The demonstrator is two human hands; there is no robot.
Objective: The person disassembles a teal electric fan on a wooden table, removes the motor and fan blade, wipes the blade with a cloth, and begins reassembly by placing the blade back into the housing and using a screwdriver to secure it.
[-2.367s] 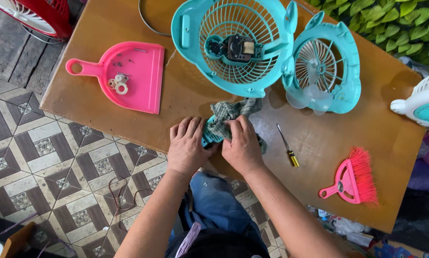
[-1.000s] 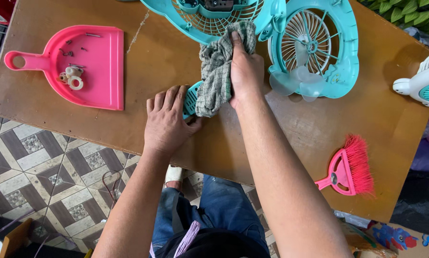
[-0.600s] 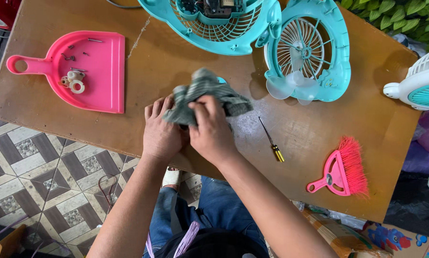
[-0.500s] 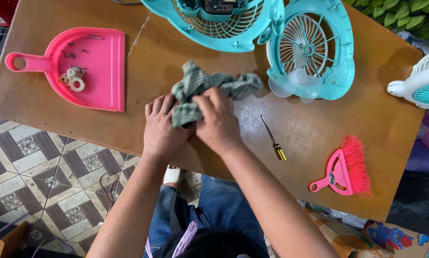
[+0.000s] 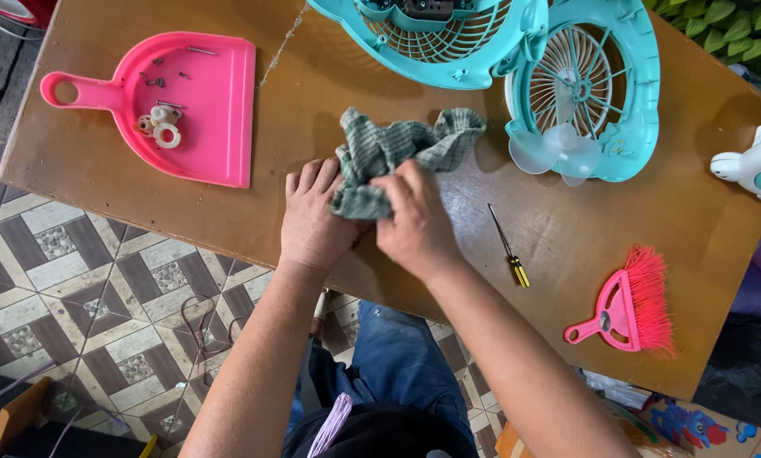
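Note:
A crumpled green checked cloth point(image 5: 401, 151) lies on the brown wooden table point(image 5: 329, 76). My right hand point(image 5: 416, 222) is closed over its near end and grips it. My left hand point(image 5: 311, 217) rests flat on the table beside it, fingers touching the cloth's left edge. Whatever lies under the cloth is hidden. Just beyond the cloth are a teal fan grille half point(image 5: 435, 42) and a second teal fan half point(image 5: 588, 93) with pale blades.
A pink dustpan point(image 5: 202, 106) holding screws and small white rings sits at the left. A small screwdriver point(image 5: 507, 246) lies right of my right hand, a pink hand brush point(image 5: 630, 305) further right. A white fan point(image 5: 758, 165) is at the right edge. Tiled floor lies below the table edge.
My right hand drew the cloth back from the fan grille toward me and bunched it up. My left hand stayed flat on the table beside it.

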